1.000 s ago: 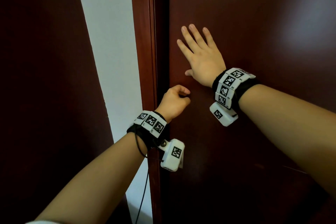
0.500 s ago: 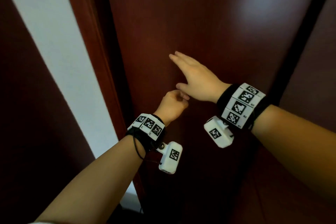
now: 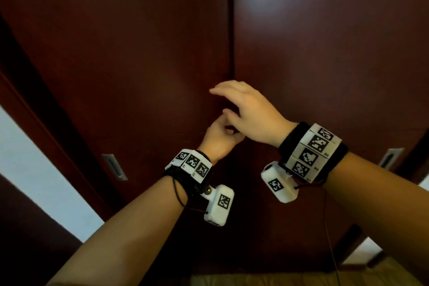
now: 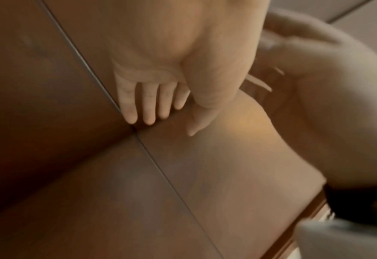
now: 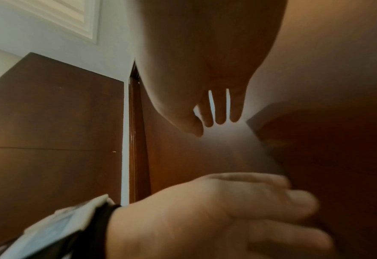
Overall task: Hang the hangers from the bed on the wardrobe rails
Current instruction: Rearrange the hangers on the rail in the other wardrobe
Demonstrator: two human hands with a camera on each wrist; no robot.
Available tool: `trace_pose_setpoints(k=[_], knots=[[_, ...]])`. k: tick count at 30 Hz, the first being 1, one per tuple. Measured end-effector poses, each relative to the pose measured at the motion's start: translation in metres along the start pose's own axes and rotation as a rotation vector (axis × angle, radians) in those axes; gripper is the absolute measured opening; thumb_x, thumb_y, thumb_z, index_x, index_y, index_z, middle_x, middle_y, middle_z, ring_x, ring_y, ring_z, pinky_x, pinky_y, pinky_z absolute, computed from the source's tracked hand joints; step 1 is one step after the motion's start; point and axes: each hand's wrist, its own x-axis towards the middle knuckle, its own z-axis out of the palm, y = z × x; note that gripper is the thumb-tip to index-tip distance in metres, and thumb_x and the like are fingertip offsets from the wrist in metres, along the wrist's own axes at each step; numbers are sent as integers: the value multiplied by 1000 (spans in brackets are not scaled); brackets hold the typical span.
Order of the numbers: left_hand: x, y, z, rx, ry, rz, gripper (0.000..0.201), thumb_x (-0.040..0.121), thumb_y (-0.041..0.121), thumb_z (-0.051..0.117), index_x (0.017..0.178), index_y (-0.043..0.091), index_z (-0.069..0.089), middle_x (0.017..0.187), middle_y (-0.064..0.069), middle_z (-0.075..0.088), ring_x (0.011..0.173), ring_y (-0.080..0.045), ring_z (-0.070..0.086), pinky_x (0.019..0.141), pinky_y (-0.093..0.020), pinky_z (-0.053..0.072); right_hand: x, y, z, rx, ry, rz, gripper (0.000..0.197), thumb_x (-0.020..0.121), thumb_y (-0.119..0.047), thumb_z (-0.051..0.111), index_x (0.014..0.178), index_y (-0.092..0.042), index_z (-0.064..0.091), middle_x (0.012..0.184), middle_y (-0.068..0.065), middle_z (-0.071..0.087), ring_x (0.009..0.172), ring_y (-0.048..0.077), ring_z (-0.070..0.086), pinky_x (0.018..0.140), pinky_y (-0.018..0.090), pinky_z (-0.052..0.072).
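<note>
No hanger or rail shows in any view. Two dark red wardrobe doors, the left door (image 3: 139, 65) and the right door (image 3: 325, 65), stand closed and meet at a vertical seam (image 3: 232, 30). My left hand (image 3: 218, 139) is at that seam; in the left wrist view its fingers (image 4: 149, 108) lie straight, tips against the joint (image 4: 136, 129) where the panels meet. My right hand (image 3: 246, 109) hovers just above it, fingers straight and spread a little (image 5: 219, 108), holding nothing. The left hand (image 5: 205, 210) appears blurred below it in the right wrist view.
A recessed metal handle (image 3: 114, 166) sits low on the left door and another handle (image 3: 390, 158) on the right door. White wall (image 3: 34, 169) shows at the left past the wardrobe's edge. A tan surface (image 3: 301, 278) lies at the bottom.
The view has swung right, from the wardrobe's left edge to the middle seam. My right hand has come off its flat press on the door. My left hand has uncurled from a fist.
</note>
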Motion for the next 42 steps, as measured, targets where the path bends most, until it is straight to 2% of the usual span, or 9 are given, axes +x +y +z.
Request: trace_pose_setpoints(k=[3,6,9,13,18,22,32,37,42], knots=[[5,5,16,-40,101,-35,79,68,43,81,136,18,50,119,3,63,99,-17,67,95,-42,54,-19,24,-13,-82,99,15,53,86,-3,60,137,-15,57,145,4,50,138,23,40,112,46,38],[8,12,21,-69,157,-35,64,81,22,80,137,17,50,106,14,60,99,-7,62,101,-36,50,-33,44,-20,-187,140,90,60,82,-4,62,140,-16,54,158,6,36,149,25,25,118,48,28],[16,14,19,-73,185,-32,63,80,26,80,135,19,51,104,15,61,101,-7,62,101,-37,51,-41,57,-22,-263,100,143,67,83,-7,64,147,-19,47,165,6,19,154,24,10,123,49,16],[35,2,17,-39,221,-30,47,63,53,75,104,35,59,103,5,72,97,-14,70,92,-44,56,-45,68,-17,-349,31,162,78,84,-9,64,154,-20,34,168,4,5,155,23,-2,124,46,9],[41,3,10,67,276,13,32,82,32,76,108,17,65,96,1,71,94,-19,68,90,-41,55,-41,72,0,-437,6,158,87,81,-9,64,158,-20,25,168,5,-7,153,27,-13,124,46,3],[42,2,4,141,288,62,17,87,23,74,93,25,58,82,11,64,84,-12,63,79,-25,48,-36,72,14,-491,-1,172,93,80,-11,66,159,-20,19,167,8,-12,152,31,-18,123,48,-2],[35,-13,-32,127,301,74,18,88,19,73,91,26,57,80,16,60,80,-7,60,80,-26,50,-16,47,41,-511,8,162,95,78,-15,67,159,-19,18,167,10,-10,152,33,-17,124,51,0],[28,-23,-60,110,334,59,20,89,19,72,107,15,64,81,18,57,79,-2,57,79,-23,46,-2,31,54,-529,11,112,90,79,-17,65,158,-19,21,167,10,-4,153,32,-10,124,50,9],[23,-38,-97,102,353,6,16,86,22,75,97,23,63,89,5,68,89,-16,67,88,-40,55,15,16,57,-434,78,39,79,80,-11,60,154,-19,34,167,3,14,154,23,11,115,44,27]])
